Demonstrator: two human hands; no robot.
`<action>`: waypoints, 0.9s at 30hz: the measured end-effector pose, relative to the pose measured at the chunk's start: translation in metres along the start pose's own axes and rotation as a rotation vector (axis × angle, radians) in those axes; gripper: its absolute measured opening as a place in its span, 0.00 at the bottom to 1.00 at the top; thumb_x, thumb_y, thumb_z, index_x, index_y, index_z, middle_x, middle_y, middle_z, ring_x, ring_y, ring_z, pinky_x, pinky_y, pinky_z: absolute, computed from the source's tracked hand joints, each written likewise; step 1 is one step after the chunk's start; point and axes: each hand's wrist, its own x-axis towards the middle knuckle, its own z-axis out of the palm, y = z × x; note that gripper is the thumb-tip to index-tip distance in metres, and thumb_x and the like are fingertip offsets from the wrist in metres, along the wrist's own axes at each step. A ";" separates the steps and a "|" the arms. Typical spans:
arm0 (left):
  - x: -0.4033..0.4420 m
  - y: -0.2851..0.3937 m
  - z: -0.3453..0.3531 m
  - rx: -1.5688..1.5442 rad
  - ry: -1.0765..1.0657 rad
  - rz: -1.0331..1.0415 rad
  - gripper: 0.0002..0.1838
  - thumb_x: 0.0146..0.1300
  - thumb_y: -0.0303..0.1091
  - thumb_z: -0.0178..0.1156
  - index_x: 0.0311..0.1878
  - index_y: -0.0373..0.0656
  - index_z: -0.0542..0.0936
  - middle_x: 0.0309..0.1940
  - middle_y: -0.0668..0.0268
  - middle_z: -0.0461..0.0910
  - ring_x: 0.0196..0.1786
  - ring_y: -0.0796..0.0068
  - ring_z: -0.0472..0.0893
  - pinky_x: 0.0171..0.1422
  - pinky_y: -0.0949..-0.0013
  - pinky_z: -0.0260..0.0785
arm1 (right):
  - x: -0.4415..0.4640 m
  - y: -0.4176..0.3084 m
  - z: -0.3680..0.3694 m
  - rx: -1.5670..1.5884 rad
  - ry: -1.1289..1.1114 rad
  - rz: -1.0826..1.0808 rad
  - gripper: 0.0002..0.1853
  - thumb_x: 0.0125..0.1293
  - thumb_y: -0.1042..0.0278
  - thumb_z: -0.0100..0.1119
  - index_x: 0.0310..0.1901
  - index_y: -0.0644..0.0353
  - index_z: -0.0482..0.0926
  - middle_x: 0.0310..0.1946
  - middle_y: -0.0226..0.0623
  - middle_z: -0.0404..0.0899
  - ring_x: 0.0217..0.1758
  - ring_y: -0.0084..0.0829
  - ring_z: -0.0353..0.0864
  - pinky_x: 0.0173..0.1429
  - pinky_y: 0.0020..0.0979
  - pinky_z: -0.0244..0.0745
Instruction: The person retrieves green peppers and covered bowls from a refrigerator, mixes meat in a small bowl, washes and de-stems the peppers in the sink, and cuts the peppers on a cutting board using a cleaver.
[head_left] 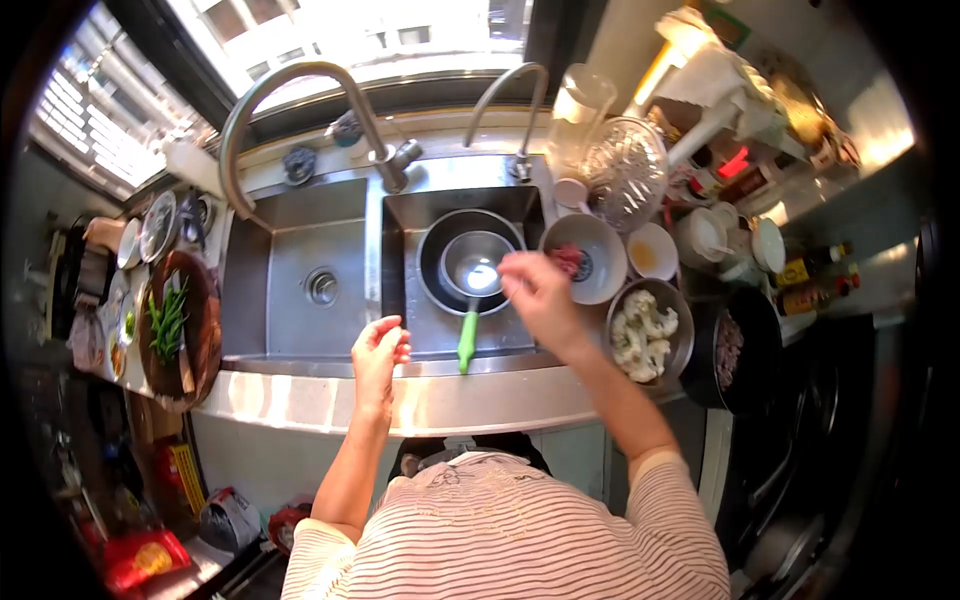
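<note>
Over the front edge of the sink, my left hand (380, 350) hovers with its fingers curled; whether its fingertips touch is too small to tell. My right hand (540, 292) is above the right basin, beside a white bowl (605, 262) that holds red meat (567, 260). Its fingers are bent together and blurred, and anything between them cannot be made out. A small metal strainer (473, 262) with a green handle (467, 343) rests in a dark round pan (432, 262) in the right basin.
Two faucets (343, 88) (512, 72) stand behind the sink. At the right are a metal bowl of cauliflower (645, 340), a small bowl (652, 252) and a dark pan with meat (729, 350). Green peppers (168, 318) and a knife (184, 362) lie on a round board (205, 335) at left.
</note>
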 end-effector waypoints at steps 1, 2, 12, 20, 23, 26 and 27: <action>0.003 0.004 -0.003 -0.093 -0.006 -0.052 0.12 0.64 0.31 0.53 0.48 0.36 0.74 0.34 0.61 0.79 0.29 0.76 0.78 0.31 0.78 0.72 | -0.012 0.006 0.019 0.031 -0.083 0.149 0.08 0.55 0.74 0.59 0.38 0.63 0.78 0.35 0.40 0.77 0.33 0.30 0.79 0.39 0.28 0.74; 0.007 0.009 -0.006 -0.187 -0.010 -0.101 0.13 0.66 0.34 0.52 0.49 0.36 0.74 0.37 0.58 0.80 0.32 0.72 0.80 0.34 0.75 0.74 | -0.020 0.017 0.035 0.026 -0.151 0.200 0.09 0.55 0.73 0.60 0.39 0.63 0.78 0.35 0.40 0.77 0.33 0.31 0.80 0.39 0.29 0.74; 0.062 0.045 -0.065 -0.659 0.062 -0.179 0.13 0.68 0.30 0.48 0.49 0.30 0.72 0.45 0.49 0.77 0.49 0.54 0.78 0.55 0.59 0.75 | 0.085 0.059 0.129 -0.168 -0.108 0.175 0.16 0.61 0.61 0.54 0.47 0.59 0.76 0.43 0.49 0.78 0.48 0.48 0.78 0.51 0.40 0.72; 0.124 0.057 -0.110 -0.614 0.061 -0.153 0.10 0.53 0.12 0.46 0.30 0.39 0.70 0.32 0.58 0.75 0.38 0.63 0.78 0.41 0.69 0.78 | 0.237 0.093 0.182 -0.549 0.046 0.079 0.22 0.64 0.50 0.47 0.53 0.53 0.75 0.46 0.46 0.78 0.50 0.48 0.77 0.53 0.43 0.70; 0.140 0.059 -0.112 -0.628 0.015 -0.167 0.11 0.57 0.14 0.46 0.25 0.42 0.70 0.32 0.61 0.74 0.34 0.66 0.77 0.34 0.73 0.73 | 0.259 0.094 0.182 -0.888 -0.076 0.119 0.19 0.64 0.50 0.42 0.37 0.55 0.78 0.32 0.48 0.80 0.40 0.52 0.79 0.43 0.50 0.71; 0.156 0.062 -0.104 -0.667 -0.013 -0.260 0.09 0.61 0.18 0.47 0.28 0.44 0.71 0.33 0.60 0.75 0.31 0.72 0.76 0.31 0.75 0.72 | 0.257 0.124 0.174 -0.609 0.050 0.305 0.17 0.66 0.53 0.43 0.35 0.57 0.77 0.23 0.48 0.79 0.23 0.44 0.80 0.30 0.43 0.74; 0.160 0.063 -0.101 -0.686 -0.017 -0.276 0.07 0.61 0.18 0.48 0.31 0.43 0.71 0.32 0.61 0.75 0.31 0.73 0.76 0.31 0.75 0.72 | 0.259 0.144 0.173 -0.693 0.108 0.232 0.17 0.66 0.53 0.43 0.34 0.57 0.77 0.21 0.46 0.78 0.20 0.41 0.79 0.28 0.41 0.73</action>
